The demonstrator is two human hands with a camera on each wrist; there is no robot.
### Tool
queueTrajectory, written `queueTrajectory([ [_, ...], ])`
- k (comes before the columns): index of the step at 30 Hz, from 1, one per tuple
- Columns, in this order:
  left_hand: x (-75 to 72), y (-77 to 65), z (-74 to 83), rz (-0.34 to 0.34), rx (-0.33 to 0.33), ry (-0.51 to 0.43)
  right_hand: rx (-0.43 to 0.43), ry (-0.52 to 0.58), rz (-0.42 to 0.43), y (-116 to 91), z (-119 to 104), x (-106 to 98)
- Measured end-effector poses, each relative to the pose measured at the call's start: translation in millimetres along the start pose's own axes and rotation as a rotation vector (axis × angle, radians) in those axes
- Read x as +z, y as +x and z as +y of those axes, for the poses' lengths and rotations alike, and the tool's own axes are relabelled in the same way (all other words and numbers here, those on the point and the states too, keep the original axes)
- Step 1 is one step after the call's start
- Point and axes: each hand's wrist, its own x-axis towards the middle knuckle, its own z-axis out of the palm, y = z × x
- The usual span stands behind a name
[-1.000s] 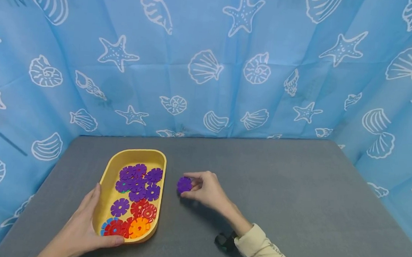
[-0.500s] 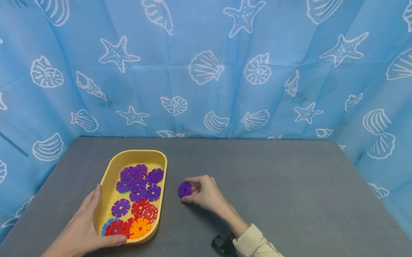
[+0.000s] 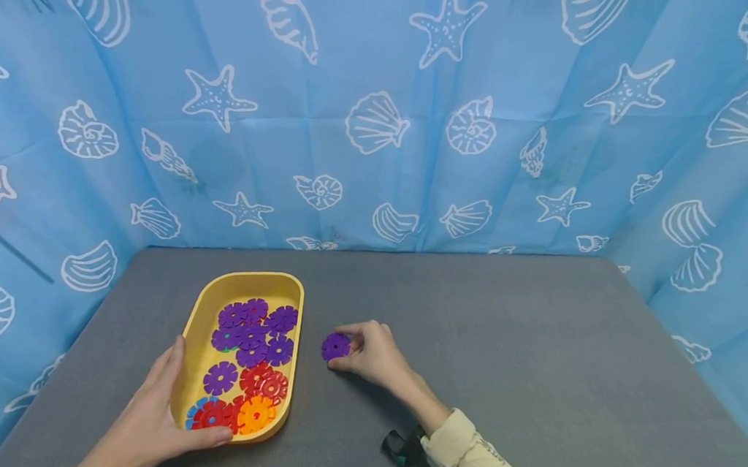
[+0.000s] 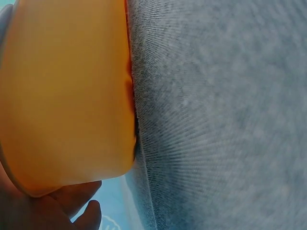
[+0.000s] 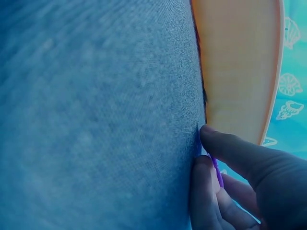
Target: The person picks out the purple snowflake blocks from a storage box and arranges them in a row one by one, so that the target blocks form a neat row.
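Some of the purple disc (image 3: 333, 347) the right hand (image 3: 373, 353) pinches is hidden.

A dark grey counter (image 3: 535, 363) carries the things, its matte top showing a fine, fabric-like weave up close in both wrist views. Its far edge runs nearly straight across, with a rounded corner at the right, and its near edge falls outside the head view. A yellow tray (image 3: 251, 286) with rounded corners sits directly on it, left of centre, its longer sides running from near to far. Soft shadows fall on the grey surface, one close to the tray's near end.
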Motion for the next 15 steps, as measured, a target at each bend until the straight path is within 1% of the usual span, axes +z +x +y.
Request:
queueTrajectory([
  [6, 0.0, 0.3, 0.2, -0.003, -0.004, 0.005, 0.033, 0.004, -0.011, -0.2, -0.8, 0.2],
  [15, -0.9, -1.8, 1.3, 0.008, 0.018, -0.005, 0.046, -0.011, -0.016, -1.2, 0.5, 0.2],
])
